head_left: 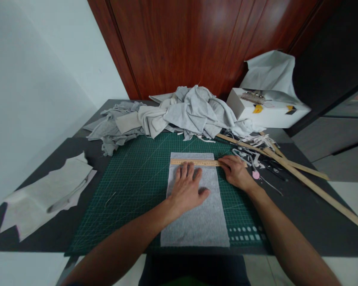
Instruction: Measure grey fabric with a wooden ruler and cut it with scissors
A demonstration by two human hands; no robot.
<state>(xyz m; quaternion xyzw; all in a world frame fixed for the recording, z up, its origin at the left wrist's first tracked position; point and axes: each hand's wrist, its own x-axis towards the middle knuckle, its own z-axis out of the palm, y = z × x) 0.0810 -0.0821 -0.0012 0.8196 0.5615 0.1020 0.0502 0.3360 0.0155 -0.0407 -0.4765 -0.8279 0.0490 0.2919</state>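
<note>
Off-white fabric (53, 184) at far left on the dark surface (80, 149), beside the green mat (128, 178). On the mat, grey cloth (197, 230) smoothed flat, wooden ruler (207, 163) already laid across near its far end; no drawn line visible. Left hand (186, 192): grip open, fingers spread over cloth and ruler. Right hand (237, 173): grip curled over the ruler's right part, cannot tell whether pinched.

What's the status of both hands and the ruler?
Left hand flat on gray cloth, fingertips at ruler. Right hand at ruler's right end. Ruler lies across cloth, near its far edge. Scraps beyond right hand.
</note>
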